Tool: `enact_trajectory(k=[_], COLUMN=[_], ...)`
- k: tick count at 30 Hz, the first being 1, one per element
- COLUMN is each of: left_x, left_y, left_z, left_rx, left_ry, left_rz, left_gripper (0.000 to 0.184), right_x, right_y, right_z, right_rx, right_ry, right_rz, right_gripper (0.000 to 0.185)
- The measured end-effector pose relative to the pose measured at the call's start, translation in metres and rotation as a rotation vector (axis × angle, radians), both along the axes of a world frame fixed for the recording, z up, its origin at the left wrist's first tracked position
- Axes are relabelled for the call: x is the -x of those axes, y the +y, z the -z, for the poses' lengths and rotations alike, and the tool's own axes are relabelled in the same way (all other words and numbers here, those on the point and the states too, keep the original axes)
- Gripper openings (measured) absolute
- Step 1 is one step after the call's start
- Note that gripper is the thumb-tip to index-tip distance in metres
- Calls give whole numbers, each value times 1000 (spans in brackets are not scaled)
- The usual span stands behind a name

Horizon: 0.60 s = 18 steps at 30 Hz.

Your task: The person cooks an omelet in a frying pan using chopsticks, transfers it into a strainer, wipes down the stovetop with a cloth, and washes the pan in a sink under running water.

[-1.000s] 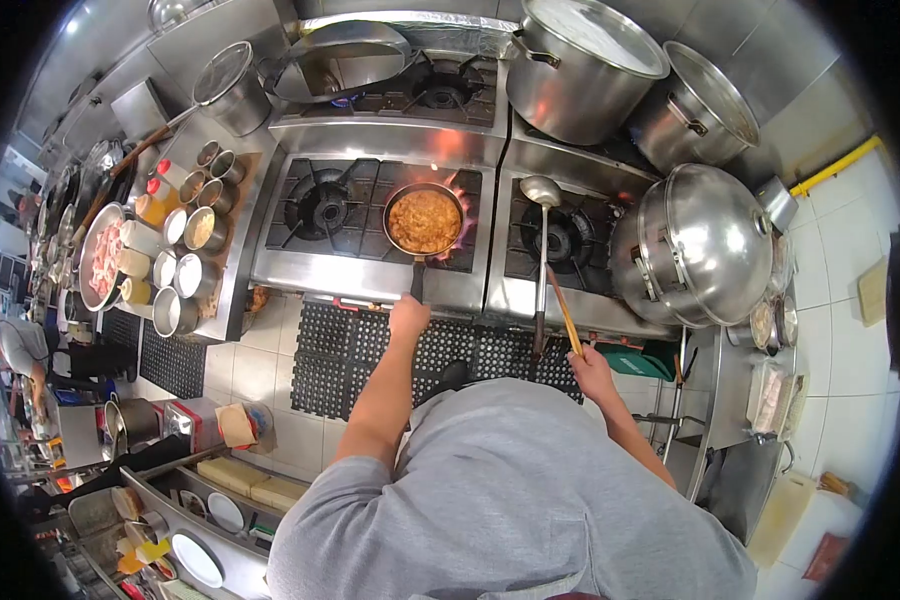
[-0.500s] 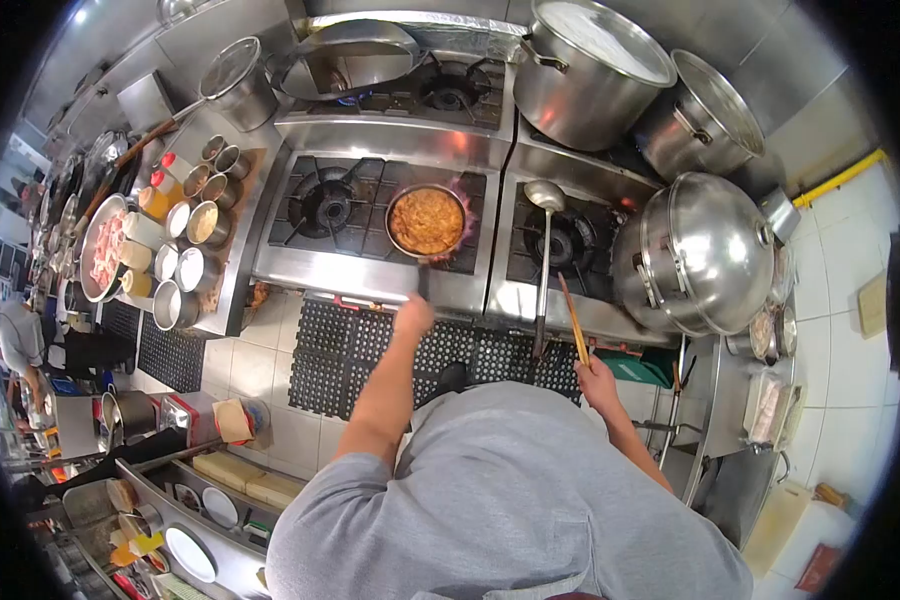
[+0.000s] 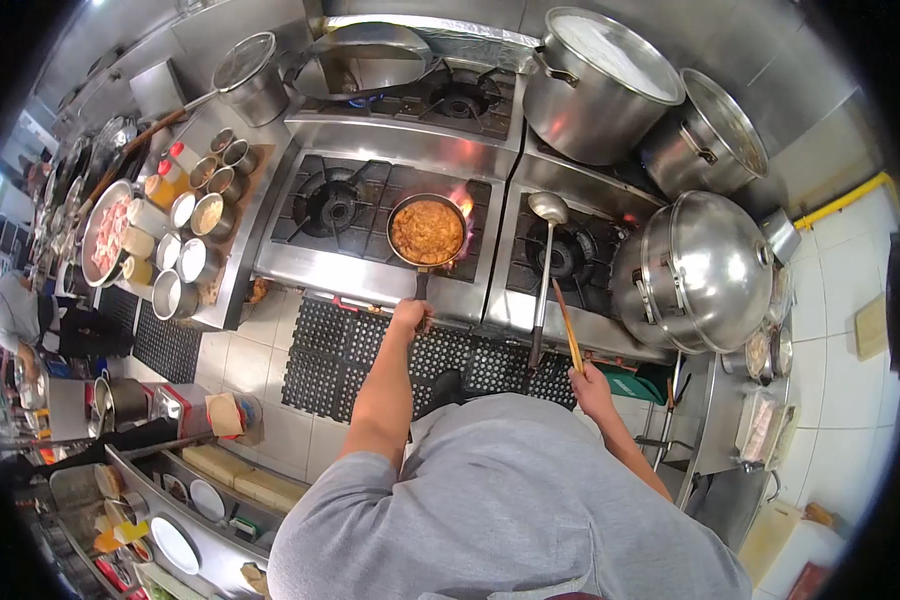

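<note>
My left hand [image 3: 413,316] is closed around the dark handle of a frying pan [image 3: 422,261], which sits over a burner near the middle of the stove. In the pan lies a browned, golden-orange layer of food [image 3: 426,231]. Orange flame [image 3: 463,203] licks up at the pan's right edge. In my right hand [image 3: 592,389] is a pair of long wooden cooking chopsticks [image 3: 570,335], tips pointing at the stove's front edge. Just left of them, a long-handled steel ladle [image 3: 548,209] rests across the right burner.
Large steel pots [image 3: 602,90] stand at the back right, beside a domed steel vessel [image 3: 705,270]. At the left are a bowl of raw meat [image 3: 110,235], squeeze bottles and seasoning tins [image 3: 210,218]. A wok [image 3: 365,62] sits behind. Another person [image 3: 25,315] is far left.
The flame at the pan's right edge has grown taller and brighter. The pan handle, blurred before, now shows clearly in my left hand. My view has shifted slightly.
</note>
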<state>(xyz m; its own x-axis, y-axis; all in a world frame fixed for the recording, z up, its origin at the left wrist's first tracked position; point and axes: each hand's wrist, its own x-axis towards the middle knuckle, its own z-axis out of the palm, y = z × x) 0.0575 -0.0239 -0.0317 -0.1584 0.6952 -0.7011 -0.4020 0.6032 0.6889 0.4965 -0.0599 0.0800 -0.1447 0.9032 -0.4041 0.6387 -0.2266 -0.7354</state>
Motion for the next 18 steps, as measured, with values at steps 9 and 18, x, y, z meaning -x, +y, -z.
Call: enact_trajectory(k=[9, 18], left_x=[-27, -56], left_y=[-101, -298], left_z=[5, -82], left_rx=[81, 414], left_ry=[588, 798], left_rz=[-70, -430], left_gripper=[42, 33], right_x=[38, 50], right_y=[20, 50], right_z=[-52, 6], right_rx=[26, 36], right_ry=[-73, 111], right_rz=[-356, -619], right_gripper=[31, 27])
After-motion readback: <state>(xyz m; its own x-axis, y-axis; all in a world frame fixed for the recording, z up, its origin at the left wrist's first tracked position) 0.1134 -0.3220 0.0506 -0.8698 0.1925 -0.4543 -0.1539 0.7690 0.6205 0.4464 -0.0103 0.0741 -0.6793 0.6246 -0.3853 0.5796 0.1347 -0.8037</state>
